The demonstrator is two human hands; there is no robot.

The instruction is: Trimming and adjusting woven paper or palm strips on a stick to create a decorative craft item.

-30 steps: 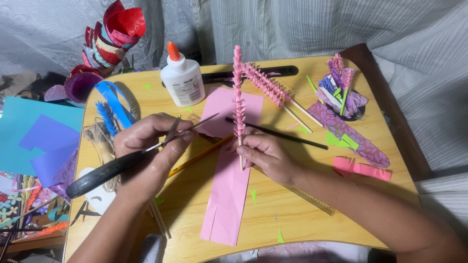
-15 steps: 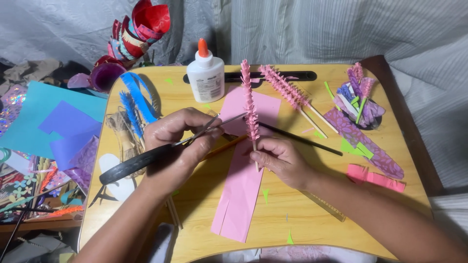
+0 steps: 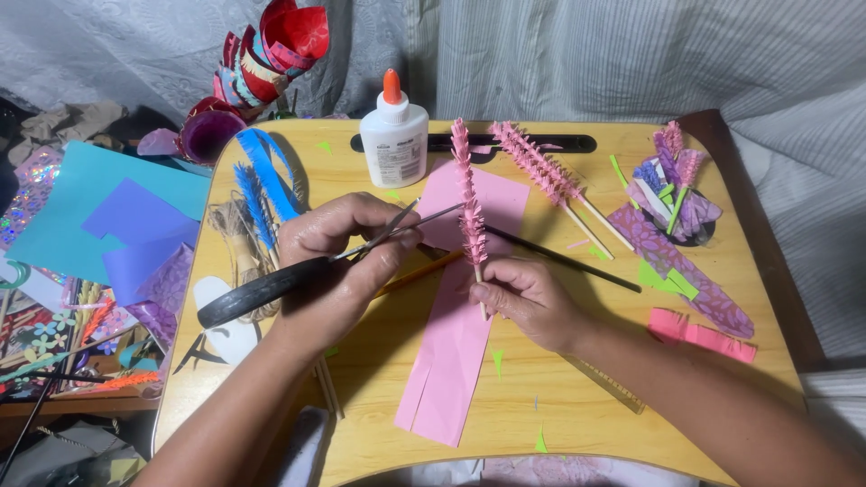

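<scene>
Left hand: your left hand (image 3: 338,261) is closed around black-handled scissors (image 3: 298,275), blades slightly parted, tips pointing toward 2 o'clock at the flower spike.
Right hand: your right hand (image 3: 532,302) pinches the thin stick at the base of the pink fringed paper spike (image 3: 469,203), clamped at the bare stem.
Spike position: upright over the desk (image 3: 577,379) centre, above the pink paper strip (image 3: 451,352).
Handling: judged very light, soft and easily crushed; grip the stick, not the fringe.
Nearby: glue bottle (image 3: 394,135) at 12 o'clock; finished pink spike (image 3: 541,167) at 1 o'clock; blue fringed strips (image 3: 257,180) at 10 o'clock.
</scene>
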